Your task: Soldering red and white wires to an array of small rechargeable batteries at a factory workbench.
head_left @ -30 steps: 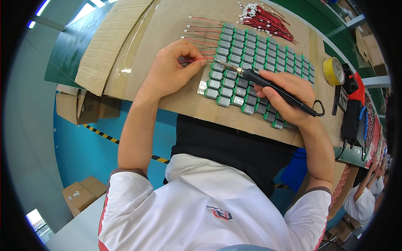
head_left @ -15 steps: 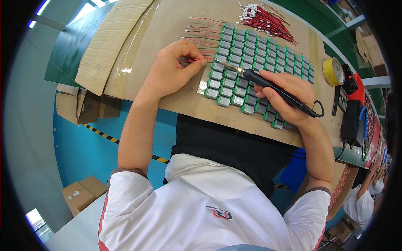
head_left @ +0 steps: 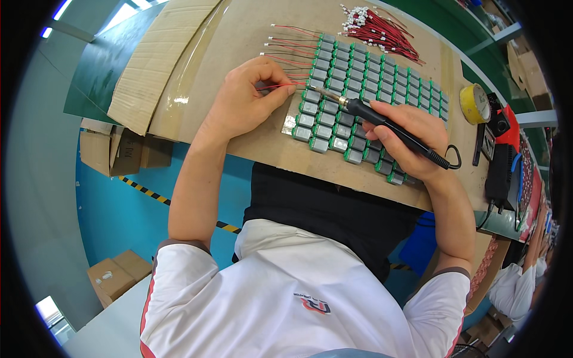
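Note:
My right hand (head_left: 409, 134) is closed round the black handle of a soldering iron (head_left: 382, 122). The iron's metal tip points left and meets the left edge of a block of small grey battery packs (head_left: 352, 77) with green circuit boards, laid out in rows. Between thumb and forefinger, my left hand (head_left: 256, 95) pinches a red and black wire lead (head_left: 276, 87), whose end reaches the same pack as the tip. Farther up that edge, several other leads (head_left: 292, 43) with white connectors run out to the left from their packs.
A heap of red and black leads (head_left: 382, 33) with white plugs lies at the far side. At the right are a yellow tape roll (head_left: 474, 102) and a black box-shaped device (head_left: 501, 173) with a cable. A cardboard sheet (head_left: 161, 59) lies at the left.
Almost nothing differs. Both hands keep their places, with the iron's tip still at the same pack.

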A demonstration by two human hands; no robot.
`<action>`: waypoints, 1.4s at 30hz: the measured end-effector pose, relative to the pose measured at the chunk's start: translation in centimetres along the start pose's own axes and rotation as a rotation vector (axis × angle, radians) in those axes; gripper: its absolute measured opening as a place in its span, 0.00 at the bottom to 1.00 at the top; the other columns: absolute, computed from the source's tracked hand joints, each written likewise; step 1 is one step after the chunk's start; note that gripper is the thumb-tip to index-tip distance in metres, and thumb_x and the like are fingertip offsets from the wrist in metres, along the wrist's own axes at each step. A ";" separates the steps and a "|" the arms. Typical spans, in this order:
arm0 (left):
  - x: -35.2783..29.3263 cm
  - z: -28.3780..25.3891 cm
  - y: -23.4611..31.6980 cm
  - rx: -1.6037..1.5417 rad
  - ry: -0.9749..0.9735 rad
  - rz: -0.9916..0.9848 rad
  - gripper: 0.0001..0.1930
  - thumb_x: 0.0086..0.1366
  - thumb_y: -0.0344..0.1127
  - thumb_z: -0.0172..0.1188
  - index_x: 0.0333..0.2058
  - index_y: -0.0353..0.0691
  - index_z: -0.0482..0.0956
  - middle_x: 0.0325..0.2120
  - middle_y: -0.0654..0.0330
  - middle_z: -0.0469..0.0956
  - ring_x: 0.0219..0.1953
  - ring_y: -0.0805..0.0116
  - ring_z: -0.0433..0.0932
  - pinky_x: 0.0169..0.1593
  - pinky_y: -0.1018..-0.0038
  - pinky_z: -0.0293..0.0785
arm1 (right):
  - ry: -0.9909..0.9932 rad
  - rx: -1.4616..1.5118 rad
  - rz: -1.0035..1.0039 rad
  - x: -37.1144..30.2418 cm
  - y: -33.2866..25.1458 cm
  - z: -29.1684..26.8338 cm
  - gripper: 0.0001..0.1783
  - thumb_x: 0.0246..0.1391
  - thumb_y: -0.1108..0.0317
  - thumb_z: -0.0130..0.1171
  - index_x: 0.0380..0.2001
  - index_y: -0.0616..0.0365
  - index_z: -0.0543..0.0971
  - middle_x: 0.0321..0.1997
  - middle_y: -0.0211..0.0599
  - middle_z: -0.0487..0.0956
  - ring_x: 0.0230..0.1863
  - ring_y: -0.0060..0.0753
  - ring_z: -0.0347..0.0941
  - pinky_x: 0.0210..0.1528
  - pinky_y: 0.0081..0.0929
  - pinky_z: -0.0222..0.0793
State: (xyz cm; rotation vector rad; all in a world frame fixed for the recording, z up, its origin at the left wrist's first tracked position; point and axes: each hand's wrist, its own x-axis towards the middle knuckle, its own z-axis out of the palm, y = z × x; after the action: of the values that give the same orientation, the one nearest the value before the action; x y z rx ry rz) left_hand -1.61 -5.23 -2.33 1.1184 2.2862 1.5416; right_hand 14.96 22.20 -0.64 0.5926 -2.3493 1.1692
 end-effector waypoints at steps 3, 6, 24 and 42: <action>0.0 -0.1 0.0 -0.005 -0.001 -0.005 0.04 0.68 0.26 0.68 0.33 0.34 0.83 0.36 0.69 0.80 0.33 0.83 0.77 0.27 0.83 0.73 | -0.001 0.003 0.003 0.0 -0.1 0.0 0.20 0.59 0.76 0.70 0.55 0.67 0.84 0.34 0.39 0.89 0.32 0.31 0.85 0.34 0.24 0.78; -0.1 0.0 0.0 -0.016 0.002 -0.007 0.03 0.68 0.26 0.68 0.33 0.34 0.84 0.36 0.68 0.80 0.33 0.83 0.77 0.27 0.84 0.73 | -0.005 -0.002 0.002 0.0 -0.1 -0.1 0.20 0.59 0.76 0.70 0.55 0.67 0.84 0.34 0.39 0.89 0.32 0.32 0.85 0.34 0.24 0.78; -0.8 0.2 0.5 0.052 0.136 0.058 0.11 0.69 0.28 0.70 0.49 0.38 0.90 0.34 0.67 0.79 0.30 0.81 0.75 0.28 0.81 0.74 | 0.008 -0.028 -0.026 0.1 -0.3 -0.3 0.22 0.58 0.76 0.71 0.56 0.68 0.83 0.34 0.39 0.89 0.32 0.32 0.85 0.34 0.26 0.78; -0.9 0.1 0.4 -0.004 0.084 0.095 0.02 0.59 0.22 0.71 0.30 0.35 0.87 0.38 0.67 0.79 0.27 0.84 0.72 0.29 0.84 0.69 | -0.051 0.012 -0.084 0.2 -0.5 -0.2 0.20 0.55 0.78 0.70 0.52 0.69 0.85 0.30 0.42 0.85 0.27 0.35 0.82 0.31 0.27 0.76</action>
State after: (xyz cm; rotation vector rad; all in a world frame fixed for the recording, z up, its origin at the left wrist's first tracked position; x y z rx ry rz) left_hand -0.76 -5.66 -2.30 1.1999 2.3128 1.6578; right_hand 15.18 22.07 -0.08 0.7265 -2.3371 1.1438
